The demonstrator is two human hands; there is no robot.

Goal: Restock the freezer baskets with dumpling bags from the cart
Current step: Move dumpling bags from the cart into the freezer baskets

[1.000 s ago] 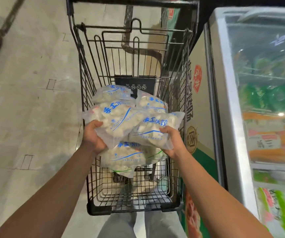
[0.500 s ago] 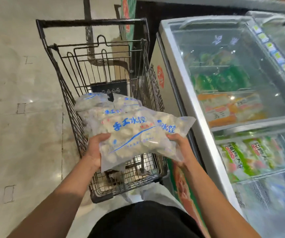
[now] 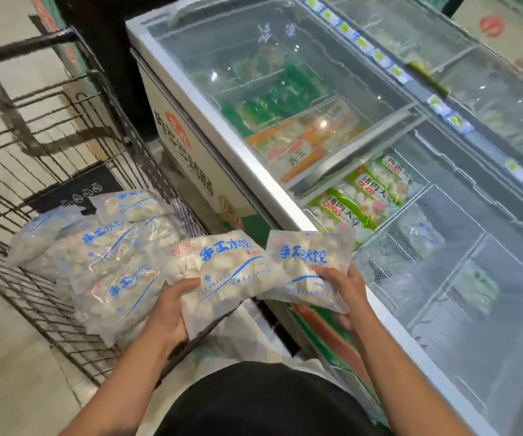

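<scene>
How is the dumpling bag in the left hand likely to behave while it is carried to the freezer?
Probably floppy: the dumpling bag bends over the left hand, its unsupported end hanging lower. Its glossy clear film looks slick, so a one-sided grip may slide. The lumpy loose dumplings inside would likely shift as it tilts, and it seems fairly heavy for its size.

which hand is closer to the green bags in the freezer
Right. The right hand, holding a dumpling bag, is just below the green bags at the freezer edge. The left hand holds another bag farther off, over the cart.
</scene>
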